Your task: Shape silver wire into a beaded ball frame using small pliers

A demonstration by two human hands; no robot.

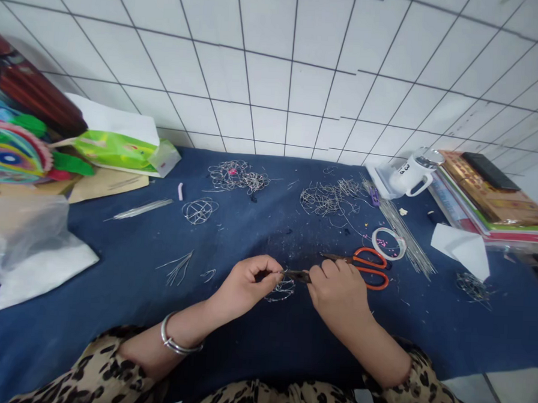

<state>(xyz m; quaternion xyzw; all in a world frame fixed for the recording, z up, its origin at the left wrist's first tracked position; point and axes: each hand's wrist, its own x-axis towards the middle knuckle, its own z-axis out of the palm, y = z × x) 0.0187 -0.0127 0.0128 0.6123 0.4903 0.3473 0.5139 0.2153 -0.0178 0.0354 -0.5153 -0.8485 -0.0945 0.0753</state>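
Observation:
My left hand [245, 282] is closed in a pinch on a small silver wire ball [281, 291] that hangs just above the blue cloth [124, 290]. My right hand [339, 287] is wrapped round small dark pliers [297, 276], whose tip meets the wire at my left fingertips. A silver bangle [175, 342] sits on my left wrist. Orange-handled scissors [368, 268] lie right behind my right hand.
Finished wire balls [199, 210] and tangled wire piles [236, 177] [330, 197] lie farther back. Straight wire bundles [406, 239], a tape roll [388, 242], a white mug [412, 170], stacked books [490, 195], white paper [462, 248], a plastic bag [21, 236] and colourful boxes [113, 148] ring the cloth.

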